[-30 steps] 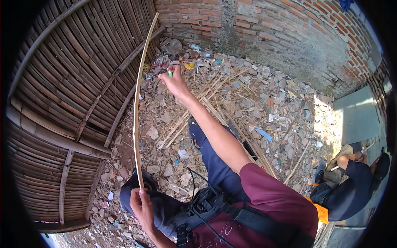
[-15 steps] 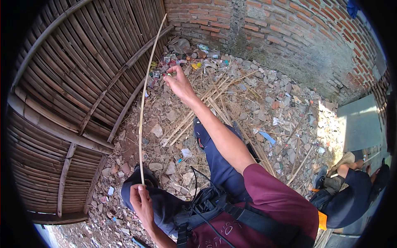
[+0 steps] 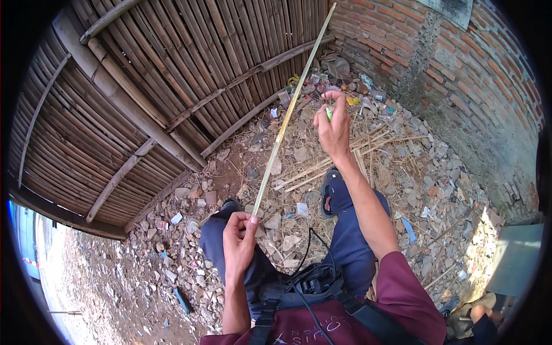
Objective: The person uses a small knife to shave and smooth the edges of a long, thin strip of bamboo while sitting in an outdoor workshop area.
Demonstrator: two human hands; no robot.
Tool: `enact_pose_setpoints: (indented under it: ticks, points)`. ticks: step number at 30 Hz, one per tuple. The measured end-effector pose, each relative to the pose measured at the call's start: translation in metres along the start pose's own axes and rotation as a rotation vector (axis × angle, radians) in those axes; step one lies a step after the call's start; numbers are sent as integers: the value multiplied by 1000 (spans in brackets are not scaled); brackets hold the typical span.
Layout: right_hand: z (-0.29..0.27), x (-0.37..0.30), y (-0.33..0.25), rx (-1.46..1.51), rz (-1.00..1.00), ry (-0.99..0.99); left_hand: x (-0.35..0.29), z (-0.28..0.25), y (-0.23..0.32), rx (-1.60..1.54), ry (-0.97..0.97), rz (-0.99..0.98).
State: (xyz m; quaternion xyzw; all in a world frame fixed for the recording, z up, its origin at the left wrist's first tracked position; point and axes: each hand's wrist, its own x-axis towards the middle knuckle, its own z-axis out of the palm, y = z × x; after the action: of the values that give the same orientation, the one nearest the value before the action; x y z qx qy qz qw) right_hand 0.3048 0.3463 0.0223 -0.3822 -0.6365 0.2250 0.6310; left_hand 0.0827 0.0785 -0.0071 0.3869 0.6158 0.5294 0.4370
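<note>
A long, thin bamboo strip [image 3: 275, 150] slants away from me, pale green toward the near end and yellowish farther along. Its near end is pinched between the thumb and fingers of my left hand [image 3: 237, 241], over my left knee. To the right of the strip, and apart from it, my right hand [image 3: 334, 133] is raised with its fingers curled round a small bright green object [image 3: 329, 114]. Most of that object is hidden, so its kind cannot be made out.
A bamboo-slat wall [image 3: 190, 69] stands at the left and a brick wall [image 3: 391, 40] at the far right. Stones and litter cover the ground, with split bamboo pieces [image 3: 322, 167] beyond my feet. Another person [image 3: 483, 316] sits at the lower right beside a grey panel [image 3: 514, 259].
The whole view has swung to the left. The strip now leans farther right and shows more of its flat face. The green object in my right hand shows more plainly.
</note>
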Motion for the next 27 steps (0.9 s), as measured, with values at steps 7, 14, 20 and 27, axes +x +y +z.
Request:
enact_pose_setpoints:
  ticks: [7, 14, 20, 27]
  points:
    - [-1, -3, -3, -106, -21, -252, 8, 3, 2, 0, 23, 68]
    - [26, -27, -9, -138, -204, -459, 7, 3, 7, -86, 0, 33]
    - [42, -45, -16, -219, -249, -464, 10, 2, 11, -42, -88, 74]
    - [53, -58, -18, -247, -414, -430, 21, 10, 16, 37, -103, 90]
